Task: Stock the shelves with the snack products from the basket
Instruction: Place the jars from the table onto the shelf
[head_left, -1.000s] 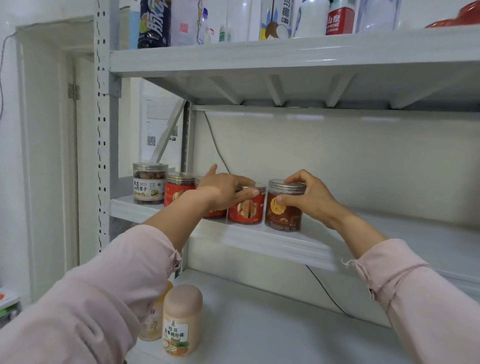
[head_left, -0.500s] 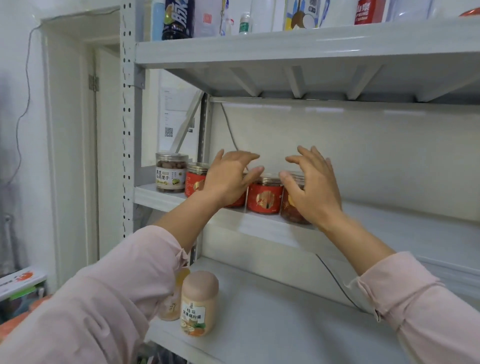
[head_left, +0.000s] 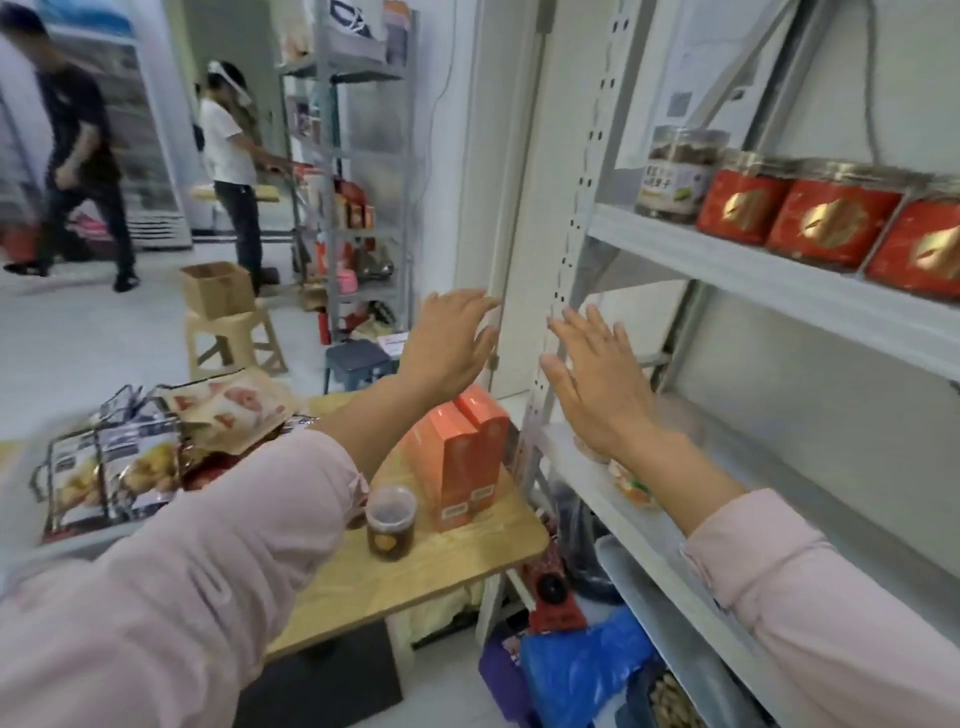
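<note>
The rack (head_left: 571, 234) fills the right side. Its upper shelf (head_left: 727, 260) carries a row of four upright jars, one clear jar (head_left: 678, 176) with a pale label and then three red jars (head_left: 831, 223), each touching the next. The shelf below shows a lot of bare surface. Something pale sits on it just behind the right wrist, too hidden and blurred to name.

Just left of the rack stands a low wooden table (head_left: 415, 577). On it are two orange boxes (head_left: 457, 462), upright and pressed together, and beside them a small jar (head_left: 390, 525), lidded and upright.

The wire basket (head_left: 41, 483) is at the far left, past the table's end, and I cannot tell what it rests on. It is packed with snack bags (head_left: 140, 467) standing on end, and one more printed bag lies flat across the back.

Both hands are empty, with fingers straight and spread. They hang in the air near each other but apart — the left hand (head_left: 447, 348) above the boxes, the right hand (head_left: 597, 384) in front of the rack's post.

The stock lies down and to the left of both hands, so the left hand is nearer. The bags' long axis runs upward, so a grip on their top edges from above looks apt. The small jar is closer than the basket — it sits just under the left forearm.
</note>
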